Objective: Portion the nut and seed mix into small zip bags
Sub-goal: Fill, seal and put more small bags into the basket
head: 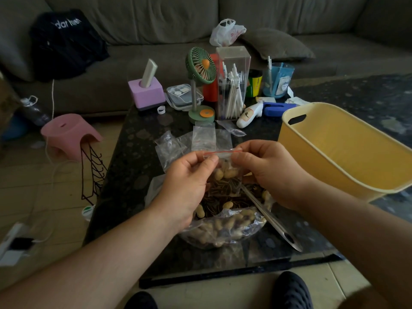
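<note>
At twelve o'clock, across the whole back of the view, runs a grey-brown sofa (156, 23); a black garment (66, 41) lies on it at ten o'clock, its white lettering reading roughly "dar h…en", not fully legible. In front of you is a dark, speckled stone-look table (133, 152) on a pale tiled floor (33, 197). At three o'clock a yellow plastic tub (334, 152) with a handle slot stands on the table. At nine o'clock a pink stool (69, 134) sits on the floor. At the centre, just below your hands, a large clear bag of peanuts and dark seeds (223, 226) lies open, with a metal scoop (267, 215) resting in it. At twelve o'clock stand a green desk fan (200, 70) and a clear pen box (233, 85). Your left hand (187, 186) and right hand (267, 170) each pinch the red-striped top edge of a small zip bag (225, 172), partly filled with the mix, held above the large bag. Empty small bags (200, 139) lie just beyond it.
</note>
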Motion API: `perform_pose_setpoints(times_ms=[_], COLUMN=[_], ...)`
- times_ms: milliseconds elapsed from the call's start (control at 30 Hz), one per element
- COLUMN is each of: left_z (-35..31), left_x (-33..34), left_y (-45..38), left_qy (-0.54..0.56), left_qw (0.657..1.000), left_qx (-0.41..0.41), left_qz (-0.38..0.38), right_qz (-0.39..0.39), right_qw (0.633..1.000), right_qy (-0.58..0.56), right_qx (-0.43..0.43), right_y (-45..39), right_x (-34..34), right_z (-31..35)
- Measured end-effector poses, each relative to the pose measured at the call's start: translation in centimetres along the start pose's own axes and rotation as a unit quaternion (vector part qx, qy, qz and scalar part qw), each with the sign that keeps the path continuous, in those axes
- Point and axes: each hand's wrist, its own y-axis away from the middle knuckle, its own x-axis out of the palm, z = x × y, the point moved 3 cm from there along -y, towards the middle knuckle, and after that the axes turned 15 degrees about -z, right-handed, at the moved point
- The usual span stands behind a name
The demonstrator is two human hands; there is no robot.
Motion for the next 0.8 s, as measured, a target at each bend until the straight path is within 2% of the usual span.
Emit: perform_pose_setpoints(times_ms=[267,467,800], left_z=[0.12,-0.01,0.03], left_x=[0.13,0.42,0.3], left_y=[-0.03,0.34,0.35], left_qy=[0.002,0.008,0.002], left_qw=[1.0,1.0,1.0], left_qx=[0.003,0.001,0.021], left_qz=[0.004,0.028,0.019], right_qz=[0.017,0.001,0.029], right_qw=[1.0,1.0,0.999], right_qy=[-0.005,0.008,-0.015], right_qx=[-0.001,-0.028,0.035], right_y=[0.26,0.3,0.57], right_x=[0.33,0.18,0.39], right_z=[0.08,0.25,0.38])
